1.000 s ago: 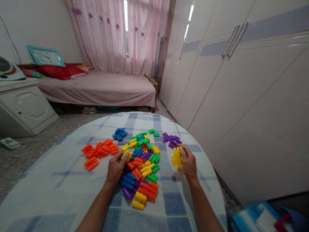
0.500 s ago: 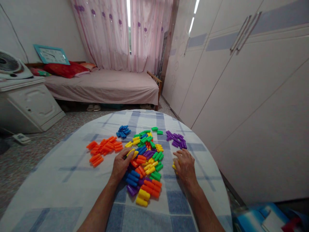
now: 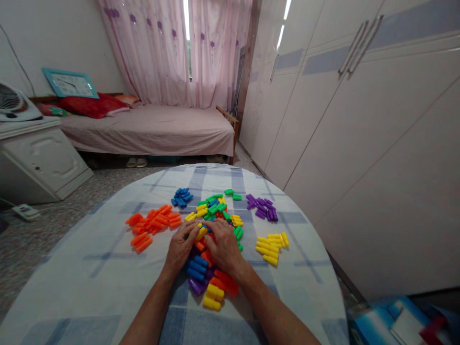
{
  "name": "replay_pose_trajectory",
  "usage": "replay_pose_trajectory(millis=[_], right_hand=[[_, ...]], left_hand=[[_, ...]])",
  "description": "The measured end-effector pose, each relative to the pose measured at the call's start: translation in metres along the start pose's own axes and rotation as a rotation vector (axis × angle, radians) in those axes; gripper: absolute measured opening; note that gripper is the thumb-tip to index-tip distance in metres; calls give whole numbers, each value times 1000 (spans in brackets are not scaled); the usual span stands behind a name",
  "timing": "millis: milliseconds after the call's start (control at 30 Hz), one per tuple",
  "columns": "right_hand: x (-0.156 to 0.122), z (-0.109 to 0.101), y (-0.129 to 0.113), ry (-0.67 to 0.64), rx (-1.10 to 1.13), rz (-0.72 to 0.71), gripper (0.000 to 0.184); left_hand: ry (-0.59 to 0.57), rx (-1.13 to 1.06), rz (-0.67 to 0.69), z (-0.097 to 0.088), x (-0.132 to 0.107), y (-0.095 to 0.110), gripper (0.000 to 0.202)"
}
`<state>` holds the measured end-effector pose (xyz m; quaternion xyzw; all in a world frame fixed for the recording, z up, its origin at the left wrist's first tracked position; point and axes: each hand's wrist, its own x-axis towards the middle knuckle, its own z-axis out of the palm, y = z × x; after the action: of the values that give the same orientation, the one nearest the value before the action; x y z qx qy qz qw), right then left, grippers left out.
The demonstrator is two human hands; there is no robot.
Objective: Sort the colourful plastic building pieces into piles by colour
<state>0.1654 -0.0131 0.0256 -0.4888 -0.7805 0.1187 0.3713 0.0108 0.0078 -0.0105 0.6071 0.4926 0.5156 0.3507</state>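
Observation:
Both my hands meet over a mixed pile of short plastic tube-shaped pieces in the middle of the table. My left hand [image 3: 180, 244] is closed around some yellow pieces [image 3: 201, 233] at the pile's left side. Coming in from the right, my right hand [image 3: 225, 243] has its thumb and fingers apart near those yellow pieces, and I see nothing held in it. It covers part of the pile. Below the hands lie blue pieces [image 3: 197, 268], purple pieces [image 3: 197, 285] and more yellow ones [image 3: 213, 297]. Green pieces [image 3: 217, 207] lie beyond them.
Sorted groups surround the pile: orange pieces [image 3: 154, 223] left, blue pieces [image 3: 182, 197] far left, purple pieces [image 3: 264, 208] far right, yellow pieces [image 3: 272, 247] right. A checked cloth [image 3: 89, 287] covers the round table. Beyond are a bed [image 3: 154, 127] and a wardrobe [image 3: 359, 167].
My right hand has moved left from the yellow group to the central pile, leaving that group uncovered. My left hand stays at the pile with the yellow pieces.

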Motion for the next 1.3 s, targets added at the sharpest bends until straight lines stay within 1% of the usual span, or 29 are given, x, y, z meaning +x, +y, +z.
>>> replay_pose_trajectory(millis=[167, 267, 300, 367, 433, 500, 533, 600, 700, 767, 833, 900, 967, 1000, 1067, 1100, 1200, 1300], right_hand=[[1, 8, -4, 25, 51, 64, 22], [2, 1, -3, 76, 91, 88, 17], [3, -6, 0, 111, 99, 104, 17], [3, -25, 13, 195, 90, 165, 17], [2, -50, 34, 252, 30, 249, 18], [-1, -77, 60, 256, -57, 360, 21], [-4, -89, 73, 234, -107, 420, 23], [-10, -106, 93, 145, -205, 529, 25], [-18, -117, 108, -22, -372, 626, 26], [-22, -117, 109, -111, -494, 653, 27], [-24, -115, 107, -156, -587, 659, 29], [-23, -112, 104, -127, -632, 645, 29], [-20, -107, 101, -40, -610, 596, 30], [-18, -102, 99, 2, -572, 549, 30], [-13, -91, 94, 52, -470, 420, 31], [-11, -84, 91, 50, -422, 353, 33], [-9, -61, 84, -28, -348, 208, 43], [-10, -45, 81, -119, -343, 171, 58]], left_hand=[[-26, 7, 17, 0, -2, 1, 34], [-24, 27, 9, -1, -2, 3, 35], [-22, 32, 7, -2, -2, 5, 35], [-11, 34, 0, -2, -1, 7, 37], [5, 33, -9, -2, -1, 9, 39], [19, 34, -20, -2, -1, 10, 40], [23, 36, -25, -2, -1, 10, 40], [26, 38, -35, -1, -1, 10, 40], [39, 43, -36, -2, -1, 9, 40], [67, 58, -39, -2, -1, 8, 39], [120, 94, -50, -3, -1, 7, 38], [194, 135, -70, -3, -1, 3, 38], [258, 158, -94, -4, -1, -1, 37], [276, 163, -100, -4, 0, -4, 37], [276, 170, -101, -3, 1, -8, 35], [266, 176, -96, -3, 1, -10, 35], [234, 196, -83, -4, 1, -12, 34], [211, 222, -74, -4, 1, -12, 33]])
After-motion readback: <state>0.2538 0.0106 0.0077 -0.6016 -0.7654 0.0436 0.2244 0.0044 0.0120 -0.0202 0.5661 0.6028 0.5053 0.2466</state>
